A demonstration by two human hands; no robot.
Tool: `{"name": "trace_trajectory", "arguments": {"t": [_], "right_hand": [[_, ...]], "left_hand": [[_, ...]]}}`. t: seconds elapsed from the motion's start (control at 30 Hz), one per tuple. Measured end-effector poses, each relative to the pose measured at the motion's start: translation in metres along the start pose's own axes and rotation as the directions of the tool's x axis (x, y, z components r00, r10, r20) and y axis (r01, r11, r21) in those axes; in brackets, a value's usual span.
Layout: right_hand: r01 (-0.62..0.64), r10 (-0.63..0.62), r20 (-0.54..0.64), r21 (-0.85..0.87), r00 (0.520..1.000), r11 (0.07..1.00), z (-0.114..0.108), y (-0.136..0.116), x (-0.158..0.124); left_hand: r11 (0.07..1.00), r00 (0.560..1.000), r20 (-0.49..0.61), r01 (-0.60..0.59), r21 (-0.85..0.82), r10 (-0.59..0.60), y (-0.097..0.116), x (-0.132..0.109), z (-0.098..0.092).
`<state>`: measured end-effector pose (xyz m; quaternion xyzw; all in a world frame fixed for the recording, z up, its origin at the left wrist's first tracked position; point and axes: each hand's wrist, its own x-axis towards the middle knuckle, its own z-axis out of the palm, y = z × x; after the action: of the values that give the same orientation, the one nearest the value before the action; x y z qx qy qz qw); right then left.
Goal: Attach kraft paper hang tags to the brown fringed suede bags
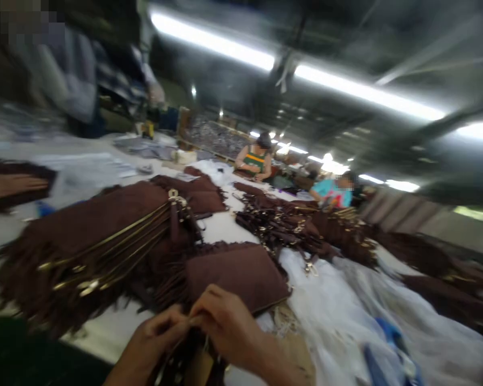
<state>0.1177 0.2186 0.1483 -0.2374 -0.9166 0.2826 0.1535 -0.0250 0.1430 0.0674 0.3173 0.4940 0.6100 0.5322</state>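
My left hand and my right hand meet at the bottom centre, fingers pinched together over a dark brown strap or bag part with metal hardware. What exactly they grip is blurred. Just beyond my hands lies a flat brown suede pouch. To its left is a stack of brown fringed bags with gold zippers.
A heap of brown straps with brass clasps lies at centre right, with white plastic sheeting in front. Two seated people work at the far end. A standing person is at the upper left.
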Motion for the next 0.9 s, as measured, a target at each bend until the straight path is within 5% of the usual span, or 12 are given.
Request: {"name": "trace_trajectory", "arguments": {"t": [0.3, 0.73, 0.9], "right_hand": [[-0.018, 0.018, 0.024, 0.036, 1.0, 0.999, -0.002, 0.004, 0.002], [-0.036, 0.057, 0.103, -0.199, 0.993, 0.979, -0.007, 0.002, 0.001], [-0.018, 0.032, 0.118, -0.123, 0.992, 0.992, -0.015, -0.006, 0.004]], "left_hand": [[0.982, 0.994, 0.097, -0.036, -0.186, 0.055, -0.011, 0.001, -0.01], [0.92, 0.986, -0.029, -0.143, 0.366, 0.165, -0.003, -0.015, -0.009], [0.831, 0.97, -0.03, -0.192, 0.522, 0.243, -0.012, -0.017, -0.012]]}}
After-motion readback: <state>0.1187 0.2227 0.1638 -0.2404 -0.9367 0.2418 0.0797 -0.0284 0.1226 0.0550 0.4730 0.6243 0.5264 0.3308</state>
